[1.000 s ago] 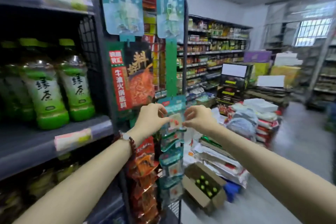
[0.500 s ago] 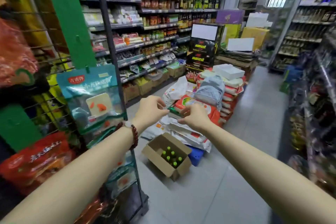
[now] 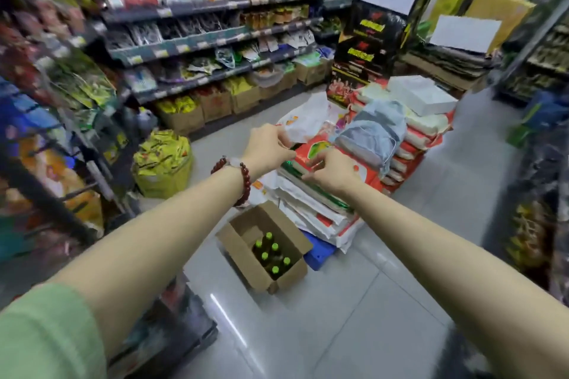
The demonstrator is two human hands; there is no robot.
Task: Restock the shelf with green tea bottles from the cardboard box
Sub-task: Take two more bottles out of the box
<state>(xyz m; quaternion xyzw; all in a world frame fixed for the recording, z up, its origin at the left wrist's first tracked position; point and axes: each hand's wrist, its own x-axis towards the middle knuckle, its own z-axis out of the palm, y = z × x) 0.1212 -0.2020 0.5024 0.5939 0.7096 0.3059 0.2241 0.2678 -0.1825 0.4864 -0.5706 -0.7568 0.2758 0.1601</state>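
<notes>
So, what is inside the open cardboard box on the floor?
The cardboard box holds five green bottle caps, bunched toward its right side. The bottles' bodies and labels are hidden by the box walls. The left part of the box looks bare.
</notes>
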